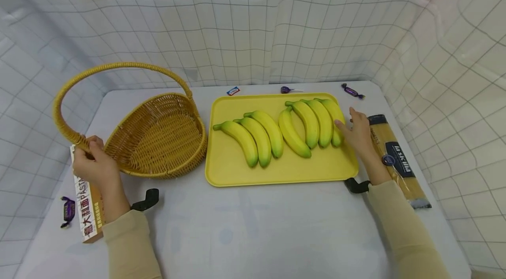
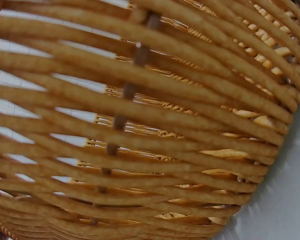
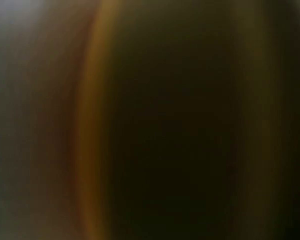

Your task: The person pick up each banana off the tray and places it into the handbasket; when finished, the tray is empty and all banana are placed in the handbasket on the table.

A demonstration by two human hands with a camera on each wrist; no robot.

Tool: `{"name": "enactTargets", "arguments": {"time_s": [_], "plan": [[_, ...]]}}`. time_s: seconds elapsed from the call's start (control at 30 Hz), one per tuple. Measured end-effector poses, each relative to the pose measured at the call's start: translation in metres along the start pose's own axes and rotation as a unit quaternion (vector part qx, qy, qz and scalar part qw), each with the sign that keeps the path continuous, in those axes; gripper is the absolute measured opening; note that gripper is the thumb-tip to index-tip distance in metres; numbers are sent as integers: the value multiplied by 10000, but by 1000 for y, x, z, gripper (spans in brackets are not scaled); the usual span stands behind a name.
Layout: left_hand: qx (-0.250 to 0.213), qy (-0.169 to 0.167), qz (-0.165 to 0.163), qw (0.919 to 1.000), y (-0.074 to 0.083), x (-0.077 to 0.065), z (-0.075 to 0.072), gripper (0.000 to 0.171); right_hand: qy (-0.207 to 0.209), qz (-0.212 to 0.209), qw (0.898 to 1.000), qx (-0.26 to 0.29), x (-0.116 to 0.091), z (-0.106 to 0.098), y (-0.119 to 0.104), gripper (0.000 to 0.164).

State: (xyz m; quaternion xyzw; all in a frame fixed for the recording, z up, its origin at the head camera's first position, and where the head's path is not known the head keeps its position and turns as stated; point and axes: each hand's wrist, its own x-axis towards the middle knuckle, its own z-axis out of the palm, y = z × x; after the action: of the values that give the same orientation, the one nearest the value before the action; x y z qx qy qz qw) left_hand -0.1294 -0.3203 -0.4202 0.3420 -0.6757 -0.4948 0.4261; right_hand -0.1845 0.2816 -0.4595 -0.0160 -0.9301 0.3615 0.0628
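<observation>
A wicker basket [image 1: 158, 138] with a tall arched handle stands tilted on the left, nothing inside it. My left hand [image 1: 96, 164] grips the base of the handle at the basket's left side. Woven basket wall [image 2: 155, 125] fills the left wrist view. In the middle, a yellow tray [image 1: 237, 178] carries several bananas: three in a left group [image 1: 245, 140] and more in a right group [image 1: 310, 125]. At the tray's right edge is my right hand [image 1: 359, 136], fingers loosely spread, thumb close to the rightmost banana [image 1: 335, 125]. The right wrist view is dark and blurred.
A spaghetti packet [image 1: 399, 160] lies right of the tray. Left of the basket are a pasta box [image 1: 88, 211] and a purple wrapped candy [image 1: 68, 211]. Behind the tray lie a small candy [image 1: 233, 91], a lollipop [image 1: 285, 89] and another purple candy [image 1: 352, 91].
</observation>
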Motion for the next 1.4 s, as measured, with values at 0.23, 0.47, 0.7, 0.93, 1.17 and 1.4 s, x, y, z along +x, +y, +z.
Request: {"name": "enactTargets", "arguments": {"time_s": [0.23, 0.47, 0.7, 0.93, 1.17, 1.4], "plan": [[74, -45, 184, 9998, -5, 1, -5, 16, -17, 185, 9998, -27, 3, 6, 1, 70], [76, -70, 111, 9999, -2, 1, -5, 16, -137, 240, 9996, -34, 4, 14, 5, 69], [206, -6, 350, 9992, -4, -1, -6, 18, -50, 326, 9993, -176, 3, 20, 9, 66], [70, -29, 254, 9996, -3, -1, -5, 18, 239, 423, 9987, -150, 2, 20, 5, 60], [-9, -101, 192, 9998, -2, 0, -3, 18, 571, 635, 9963, -88, 0, 18, 0, 54], [3, -83, 34, 10000, -1, -1, -5, 19, 949, 634, 9933, -191, 2, 23, -1, 47]]}}
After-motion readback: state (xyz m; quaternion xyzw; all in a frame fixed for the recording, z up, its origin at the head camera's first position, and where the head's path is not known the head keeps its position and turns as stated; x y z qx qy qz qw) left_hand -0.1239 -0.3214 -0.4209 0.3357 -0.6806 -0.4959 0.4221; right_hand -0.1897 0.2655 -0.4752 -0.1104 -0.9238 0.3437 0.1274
